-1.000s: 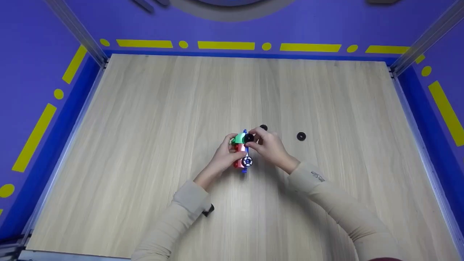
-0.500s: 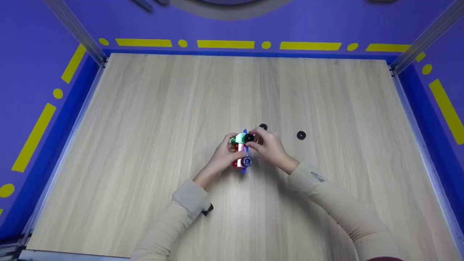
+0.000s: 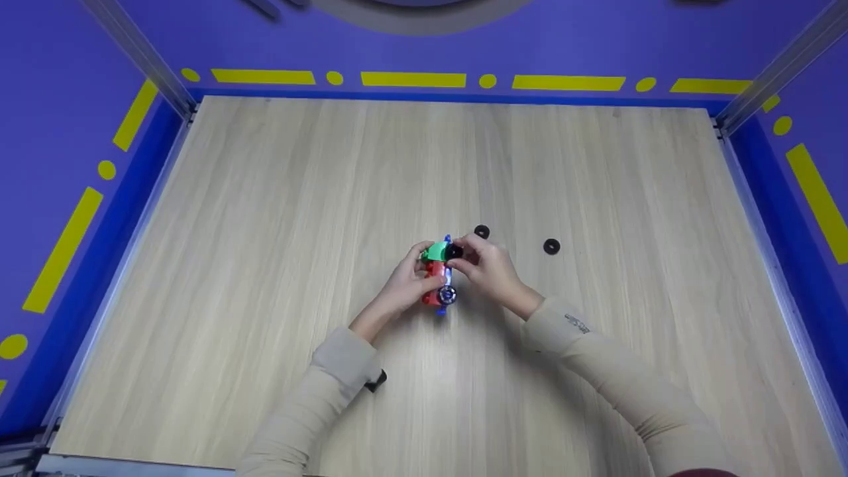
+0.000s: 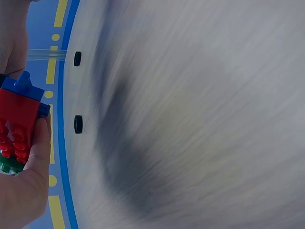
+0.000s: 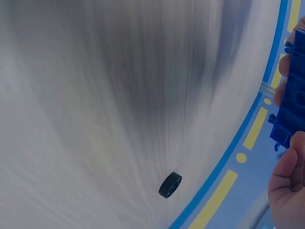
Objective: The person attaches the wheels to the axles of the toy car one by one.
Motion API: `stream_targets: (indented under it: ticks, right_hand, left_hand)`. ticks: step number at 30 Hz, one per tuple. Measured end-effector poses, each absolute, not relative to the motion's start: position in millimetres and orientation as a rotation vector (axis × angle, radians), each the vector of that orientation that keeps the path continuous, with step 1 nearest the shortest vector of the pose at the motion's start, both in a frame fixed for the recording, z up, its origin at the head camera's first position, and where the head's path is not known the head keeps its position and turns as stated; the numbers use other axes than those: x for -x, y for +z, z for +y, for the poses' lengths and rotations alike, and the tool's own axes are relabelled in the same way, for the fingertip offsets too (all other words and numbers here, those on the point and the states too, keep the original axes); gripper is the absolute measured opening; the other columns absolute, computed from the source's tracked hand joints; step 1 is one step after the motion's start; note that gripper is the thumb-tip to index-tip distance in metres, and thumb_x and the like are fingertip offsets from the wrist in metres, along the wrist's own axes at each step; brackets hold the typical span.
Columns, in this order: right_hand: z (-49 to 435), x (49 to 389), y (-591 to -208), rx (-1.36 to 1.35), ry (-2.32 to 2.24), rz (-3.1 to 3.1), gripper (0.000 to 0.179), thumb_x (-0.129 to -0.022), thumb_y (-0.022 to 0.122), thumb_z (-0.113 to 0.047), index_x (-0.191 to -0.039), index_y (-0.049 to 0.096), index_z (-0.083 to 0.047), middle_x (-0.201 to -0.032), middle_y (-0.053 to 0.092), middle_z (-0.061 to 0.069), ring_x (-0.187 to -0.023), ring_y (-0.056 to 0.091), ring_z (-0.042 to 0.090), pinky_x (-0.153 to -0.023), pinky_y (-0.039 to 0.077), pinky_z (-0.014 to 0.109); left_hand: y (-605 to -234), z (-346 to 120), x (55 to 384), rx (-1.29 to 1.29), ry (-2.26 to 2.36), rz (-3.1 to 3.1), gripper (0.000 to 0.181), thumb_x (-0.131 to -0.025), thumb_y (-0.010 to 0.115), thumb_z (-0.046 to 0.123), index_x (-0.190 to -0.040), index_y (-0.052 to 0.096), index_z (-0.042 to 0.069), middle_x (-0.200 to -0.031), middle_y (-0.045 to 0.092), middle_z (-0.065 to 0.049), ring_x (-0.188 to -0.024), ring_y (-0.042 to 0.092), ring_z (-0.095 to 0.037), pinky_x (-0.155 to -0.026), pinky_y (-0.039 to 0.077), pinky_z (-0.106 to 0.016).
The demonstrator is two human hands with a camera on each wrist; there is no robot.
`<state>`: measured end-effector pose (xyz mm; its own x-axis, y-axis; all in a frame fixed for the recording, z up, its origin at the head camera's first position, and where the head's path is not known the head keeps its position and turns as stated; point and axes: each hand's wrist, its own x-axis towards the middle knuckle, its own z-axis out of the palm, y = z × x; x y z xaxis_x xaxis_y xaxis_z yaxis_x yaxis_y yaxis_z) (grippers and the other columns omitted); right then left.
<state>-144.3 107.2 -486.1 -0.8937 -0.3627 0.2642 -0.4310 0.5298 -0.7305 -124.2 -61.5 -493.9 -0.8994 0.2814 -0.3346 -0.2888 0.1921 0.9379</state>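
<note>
My left hand [image 3: 404, 285] grips a toy car of building bricks [image 3: 434, 270], with a red body, a green part at its far end and a blue base. A wheel with a black tyre and pale rim [image 3: 447, 295] is on its near right side. At the far right side, fingers of my right hand [image 3: 493, 268] pinch a black tyre [image 3: 454, 252], partly hidden by them. The right wrist view shows the blue base's underside [image 5: 293, 102] above the right thumb. In the left wrist view, red studs [image 4: 19, 140] face the left hand's fingers.
Two loose black tyres lie on the wooden table [image 3: 298, 199]: one tyre [image 3: 482, 232] just beyond the right hand, another tyre [image 3: 551, 246] farther right. A small black object [image 3: 376, 381] is at the left cuff. Blue-purple walls [image 3: 424, 53] with yellow marks border the table.
The car's near end has swung slightly left, with the left hand shifting a little. The right hand keeps its pinch on the tyre almost in place.
</note>
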Motion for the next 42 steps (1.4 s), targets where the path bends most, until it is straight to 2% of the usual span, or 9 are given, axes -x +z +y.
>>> stream_targets:
  ticks: [8,14,23,28,35,42]
  right_hand:
    - [101.0,141.1,-484.6,-0.562,1.304,-2.681,0.025,-0.076,0.067,-0.014,-0.097,0.06,-0.002,-0.078,0.064,0.009,-0.068,0.059,0.014,-0.061,0.05,0.025]
    - [95.2,139.8,-484.5,-0.468,1.305,-2.703,0.025,-0.076,0.067,-0.018,-0.096,0.062,-0.003,-0.08,0.065,0.009,-0.07,0.06,0.014,-0.063,0.05,0.023]
    - [93.2,141.4,-483.4,-0.33,1.422,-2.776,0.026,-0.077,0.066,-0.018,-0.098,0.063,-0.004,-0.077,0.063,0.007,-0.066,0.056,0.011,-0.057,0.048,0.021]
    - [93.1,144.4,-479.5,-0.28,1.518,-2.836,0.026,-0.076,0.067,-0.014,-0.098,0.062,0.0,-0.078,0.064,0.011,-0.063,0.059,0.014,-0.055,0.049,0.02]
    - [95.0,148.2,-475.0,-0.287,1.539,-2.945,0.028,-0.078,0.065,-0.014,-0.101,0.06,0.0,-0.086,0.065,0.012,-0.07,0.063,0.023,-0.057,0.05,0.021]
    - [100.2,148.8,-473.5,-0.412,1.497,-2.968,0.03,-0.078,0.065,-0.016,-0.103,0.06,-0.001,-0.089,0.064,0.012,-0.07,0.062,0.021,-0.059,0.05,0.021]
  left_hand:
    - [-492.5,-62.1,124.3,-0.044,1.771,2.05,0.059,-0.083,0.058,0.013,-0.133,0.028,0.017,-0.129,0.043,-0.011,-0.107,0.051,-0.024,-0.081,0.048,-0.033]
    - [-491.3,-62.9,124.4,-0.035,1.782,2.028,0.063,-0.083,0.058,0.012,-0.136,0.024,0.016,-0.129,0.044,-0.015,-0.108,0.051,-0.026,-0.082,0.048,-0.033]
    - [-464.9,-63.1,116.8,-0.039,1.748,2.054,0.062,-0.084,0.055,0.009,-0.136,0.022,0.008,-0.127,0.045,-0.019,-0.107,0.051,-0.027,-0.082,0.048,-0.033]
    - [-483.3,-65.2,122.2,-0.066,1.768,2.035,0.062,-0.083,0.058,0.01,-0.135,0.024,0.011,-0.126,0.045,-0.017,-0.104,0.051,-0.025,-0.08,0.048,-0.031]
    - [-493.0,-65.9,123.8,-0.06,1.73,2.08,0.06,-0.082,0.059,0.013,-0.133,0.028,0.016,-0.125,0.043,-0.013,-0.103,0.05,-0.023,-0.079,0.047,-0.031]
    - [-491.3,-65.9,123.8,-0.045,1.697,2.073,0.061,-0.081,0.059,0.013,-0.134,0.028,0.018,-0.129,0.039,-0.012,-0.108,0.049,-0.026,-0.082,0.046,-0.032]
